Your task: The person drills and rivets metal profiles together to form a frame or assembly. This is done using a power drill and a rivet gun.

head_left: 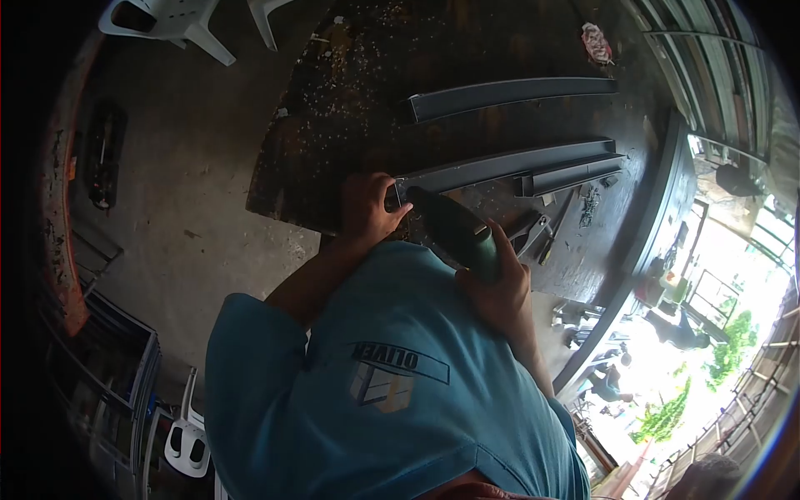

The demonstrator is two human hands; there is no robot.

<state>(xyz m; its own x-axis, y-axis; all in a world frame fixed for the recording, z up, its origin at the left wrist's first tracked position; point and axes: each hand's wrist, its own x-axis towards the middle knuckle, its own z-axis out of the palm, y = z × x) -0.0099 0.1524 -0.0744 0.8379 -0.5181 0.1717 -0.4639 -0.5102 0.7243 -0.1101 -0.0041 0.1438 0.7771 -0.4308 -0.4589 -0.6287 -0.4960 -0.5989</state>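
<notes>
My left hand [368, 207] grips the near end of a long dark grey metal channel [508, 165] lying on the dark worktable [333, 154], thumb and fingers closed around the end. In my right hand [502, 293] is a dark green power tool [454, 229], its rear body wrapped by the fingers. The tool's front overlaps the channel's end, right by my left fingertips. What its tip touches is hidden in shadow. A shorter channel piece [567, 177] sits beside the long one, towards my body.
Another long channel [512, 97] lies farther back. Locking pliers [532, 235] and a screwdriver [547, 250] rest right of the tool. A red and white bundle [596, 44] lies at the far corner. Light chips dot the table. White plastic chairs [187, 446] and people [612, 383] are around.
</notes>
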